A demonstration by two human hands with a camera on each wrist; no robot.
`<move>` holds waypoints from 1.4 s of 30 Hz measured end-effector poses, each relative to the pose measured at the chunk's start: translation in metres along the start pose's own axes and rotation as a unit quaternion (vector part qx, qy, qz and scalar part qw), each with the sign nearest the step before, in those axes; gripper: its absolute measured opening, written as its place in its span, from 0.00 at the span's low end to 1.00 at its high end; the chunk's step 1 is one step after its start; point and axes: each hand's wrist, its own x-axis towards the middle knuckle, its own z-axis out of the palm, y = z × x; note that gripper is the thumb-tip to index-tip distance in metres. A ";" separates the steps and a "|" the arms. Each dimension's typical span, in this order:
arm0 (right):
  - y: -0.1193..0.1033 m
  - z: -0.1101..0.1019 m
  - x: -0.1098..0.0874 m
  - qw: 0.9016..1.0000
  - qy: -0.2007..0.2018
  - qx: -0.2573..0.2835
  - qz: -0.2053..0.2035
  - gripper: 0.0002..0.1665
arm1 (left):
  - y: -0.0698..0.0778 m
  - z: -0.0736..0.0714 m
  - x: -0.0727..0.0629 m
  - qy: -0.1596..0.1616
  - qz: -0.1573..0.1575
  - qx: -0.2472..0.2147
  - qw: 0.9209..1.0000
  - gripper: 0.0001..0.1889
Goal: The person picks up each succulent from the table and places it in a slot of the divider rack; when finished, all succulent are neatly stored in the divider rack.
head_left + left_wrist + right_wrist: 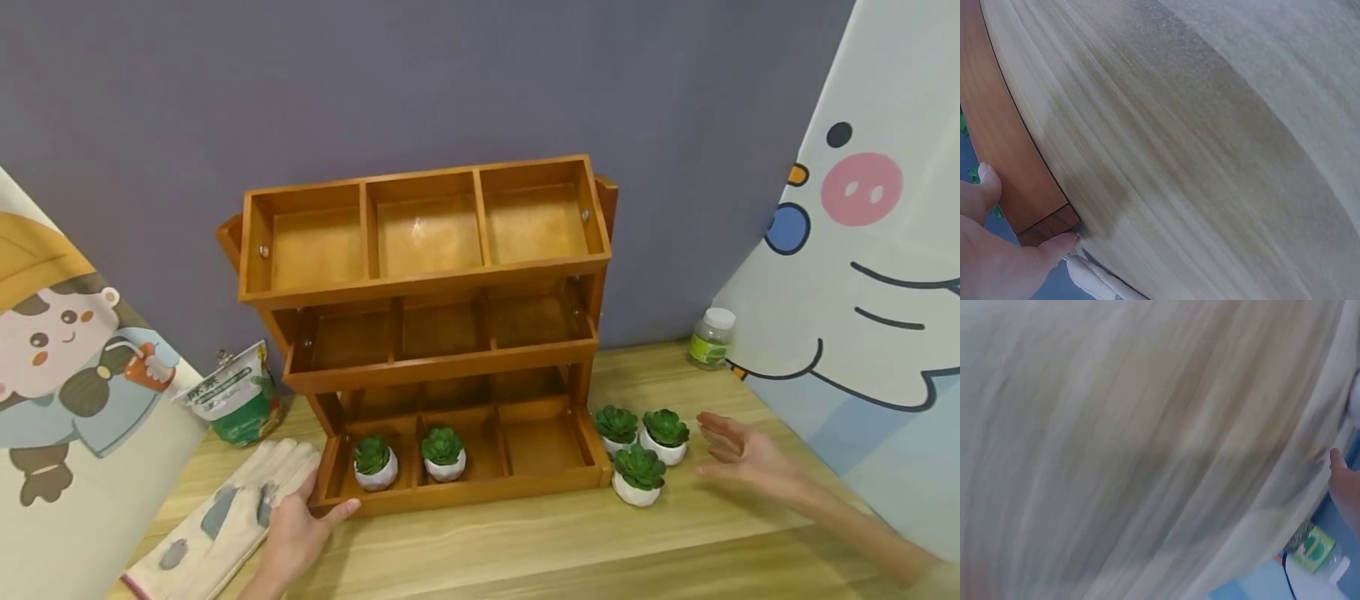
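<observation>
A three-tier wooden plant shelf (450, 496) stands on the table, each tier split into three compartments. My left hand (295, 533) grips its bottom left front corner; in the left wrist view the thumb (988, 184) lies over the front board. Two potted succulents, one (375, 463) in the bottom left compartment and another (444, 455) in the bottom middle one, sit in white pots. Right of the shelf, three more stand close together: a front one (637, 475), a back left one (617, 428) and a back right one (664, 435). Beside them my right hand (738, 457) hovers with fingers extended, holding nothing.
White work gloves (217, 525) with grey patches lie left of the shelf, partly behind my left hand. A green and white bag (240, 400), clipped at the top, stands behind them. At the back right is a clear jar (709, 340) with a white lid. Behind the shelf rises a grey wall (420, 83).
</observation>
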 end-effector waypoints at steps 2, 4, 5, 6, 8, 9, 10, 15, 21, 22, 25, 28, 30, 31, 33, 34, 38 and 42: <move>0.000 0.008 0.003 1.000 0.000 -0.001 0.006 0.48 | 0.000 0.000 0.001 0.009 0.013 -0.002 1.000 0.43; -0.002 0.016 0.007 1.000 0.005 -0.015 0.024 0.47 | 0.000 0.001 0.002 0.017 0.023 0.000 1.000 0.43; -0.003 0.019 0.010 0.999 0.009 -0.020 0.036 0.47 | 0.000 0.001 0.002 0.018 0.026 0.003 1.000 0.43; -0.004 0.022 0.012 0.999 0.012 -0.027 0.046 0.47 | 0.000 0.000 0.002 0.019 0.027 0.004 0.999 0.43; -0.006 0.026 0.016 0.997 0.023 -0.036 0.063 0.46 | -0.001 0.000 0.002 0.017 0.025 0.009 0.999 0.43; -0.007 0.027 0.018 0.997 0.027 -0.034 0.068 0.45 | -0.001 0.000 0.001 0.015 0.024 0.010 1.000 0.44; -0.007 0.028 0.020 0.997 0.029 -0.032 0.067 0.44 | -0.001 0.000 0.001 0.013 0.021 0.011 1.000 0.44; -0.008 0.028 0.022 0.997 0.039 -0.035 0.061 0.39 | 0.001 0.001 0.001 -0.002 0.014 0.014 1.000 0.45; -0.016 0.015 0.020 0.992 0.069 -0.078 0.078 0.40 | 0.003 0.001 0.000 -0.012 0.005 0.005 1.000 0.44; -0.019 0.011 0.019 0.991 0.075 -0.083 0.080 0.40 | 0.003 0.001 0.000 -0.011 0.006 0.005 1.000 0.44; -0.032 0.001 0.019 0.989 0.087 -0.091 0.076 0.39 | 0.003 0.000 0.000 -0.006 0.008 0.005 1.000 0.43; -0.049 -0.003 0.020 0.991 0.088 -0.081 0.067 0.40 | 0.002 0.000 0.002 -0.002 0.013 0.007 1.000 0.43; -0.060 -0.003 0.022 0.990 0.088 -0.084 0.068 0.41 | 0.002 -0.001 0.003 -0.006 0.015 0.008 1.000 0.44; -0.067 -0.001 0.023 0.991 0.087 -0.076 0.064 0.41 | 0.003 -0.001 0.004 -0.008 0.017 0.009 1.000 0.44; -0.078 0.005 0.026 0.993 0.088 -0.061 0.054 0.39 | 0.004 -0.002 0.006 -0.016 0.013 0.011 1.000 0.45; -0.084 0.008 0.028 0.994 0.088 -0.054 0.047 0.38 | 0.004 -0.002 0.006 -0.019 0.012 0.013 1.000 0.46; -0.104 0.027 0.037 0.997 0.075 -0.007 0.013 0.36 | 0.004 -0.002 0.005 -0.030 0.003 0.018 0.999 0.47; -0.117 0.046 0.049 0.999 0.039 -0.007 0.010 0.40 | 0.003 -0.002 0.004 -0.031 -0.005 0.021 0.999 0.46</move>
